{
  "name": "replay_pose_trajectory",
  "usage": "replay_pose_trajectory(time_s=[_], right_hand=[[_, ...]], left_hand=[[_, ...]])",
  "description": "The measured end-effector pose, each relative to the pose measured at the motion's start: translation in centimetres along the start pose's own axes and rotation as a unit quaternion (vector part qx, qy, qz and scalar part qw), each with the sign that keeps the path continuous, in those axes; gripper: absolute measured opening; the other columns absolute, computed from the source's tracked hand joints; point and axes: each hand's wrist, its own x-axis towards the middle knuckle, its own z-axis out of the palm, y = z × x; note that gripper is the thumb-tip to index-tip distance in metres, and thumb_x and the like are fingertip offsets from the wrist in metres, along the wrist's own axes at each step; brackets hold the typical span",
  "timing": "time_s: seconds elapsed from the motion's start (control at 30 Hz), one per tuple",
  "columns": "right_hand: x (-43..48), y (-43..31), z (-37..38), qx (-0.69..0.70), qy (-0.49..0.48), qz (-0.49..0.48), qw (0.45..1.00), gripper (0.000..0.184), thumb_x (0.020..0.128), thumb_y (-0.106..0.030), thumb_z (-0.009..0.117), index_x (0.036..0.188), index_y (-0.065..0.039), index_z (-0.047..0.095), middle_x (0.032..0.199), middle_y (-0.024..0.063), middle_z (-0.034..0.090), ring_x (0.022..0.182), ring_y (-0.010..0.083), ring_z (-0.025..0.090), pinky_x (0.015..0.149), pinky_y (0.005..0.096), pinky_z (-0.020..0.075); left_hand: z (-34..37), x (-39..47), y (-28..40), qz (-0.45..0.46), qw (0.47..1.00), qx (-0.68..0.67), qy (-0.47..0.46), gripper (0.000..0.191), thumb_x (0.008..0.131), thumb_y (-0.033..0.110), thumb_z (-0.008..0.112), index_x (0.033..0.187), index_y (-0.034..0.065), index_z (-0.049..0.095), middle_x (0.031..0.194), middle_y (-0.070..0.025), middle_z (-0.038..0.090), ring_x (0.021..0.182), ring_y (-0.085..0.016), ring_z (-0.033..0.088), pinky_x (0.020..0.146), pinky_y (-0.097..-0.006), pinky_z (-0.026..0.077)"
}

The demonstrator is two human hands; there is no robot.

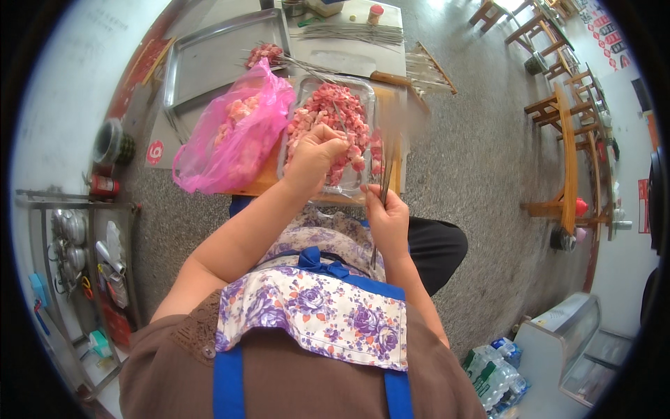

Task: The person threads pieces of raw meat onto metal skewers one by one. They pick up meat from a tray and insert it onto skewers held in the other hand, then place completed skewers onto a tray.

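Observation:
My left hand [314, 157] is over a clear plastic tray [370, 94] heaped with diced raw meat [340, 102]. Its thumb and forefinger are pinched together; whether a piece lies between them is not visible. A thin metal strip [340, 118] rises from the meat beside the fingertips. My right hand [388, 212] grips a bundle of thin metal skewers [386, 170], blurred at the upper end. Meat chunks [376, 152] show beside the bundle, at the tray's right. Left of the tray, a pink plastic bag [256, 131] holds paler, fatty meat pieces.
Beneath the tray is a wooden board [261, 180]. Behind it lies a wooden-handled tool [390, 78]. A metal tray [180, 63] holds skewered meat [264, 54]. More skewers [350, 34] and a red-capped jar [375, 14] stand farther back. A folding stool [437, 68] is at right.

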Motion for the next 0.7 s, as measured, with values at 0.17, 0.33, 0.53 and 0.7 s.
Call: replay_pose_trajectory(time_s=[0.17,0.33,0.53,0.7], right_hand=[[0.0,0.4,-0.2,0.000,-0.004,0.007,1.000,0.015,0.097,-0.005,0.056,0.106,0.003,0.066,0.068,-0.0060,0.051,0.057,0.0011,0.043,0.050,0.0177,0.0315],[0.1,0.4,-0.3,0.010,0.000,0.016,1.000,0.015,0.097,-0.005,0.056,0.105,0.003,0.066,0.068,-0.0062,0.051,0.056,0.0009,0.042,0.049,0.0179,0.0310],[0.4,0.7,-2.0,0.009,0.011,0.029,0.999,0.013,0.096,-0.007,0.059,0.102,0.000,0.068,0.071,-0.0067,0.054,0.059,0.0006,0.043,0.052,0.0192,0.0334],[0.8,2.9,-3.1,-0.202,0.039,-0.055,0.977,0.014,0.093,-0.008,0.061,0.098,0.002,0.068,0.078,0.0055,0.061,0.068,0.0115,0.056,0.063,0.0268,0.0453]], left_hand=[[-1.1,-0.5,-0.3,0.051,0.990,0.128,-0.035,0.009,0.090,0.000,0.060,0.090,0.0033,0.052,0.088,-0.0113,0.066,0.068,-0.011,0.063,0.051,-0.0217,0.047],[-1.7,-1.2,0.7,-0.021,0.974,0.210,-0.077,0.010,0.091,0.005,0.064,0.099,0.0025,0.059,0.105,-0.0085,0.062,0.090,-0.016,0.066,0.082,-0.0297,0.053],[-7.8,-2.3,0.9,-0.016,0.879,0.475,-0.048,0.023,0.089,0.013,0.069,0.106,0.0007,0.061,0.092,-0.0029,0.064,0.087,-0.011,0.062,0.078,-0.0262,0.050],[-10.5,-2.6,1.9,0.059,0.902,0.421,0.074,0.011,0.088,0.007,0.066,0.096,0.0005,0.063,0.087,-0.0003,0.064,0.080,-0.008,0.059,0.072,-0.0241,0.048]])
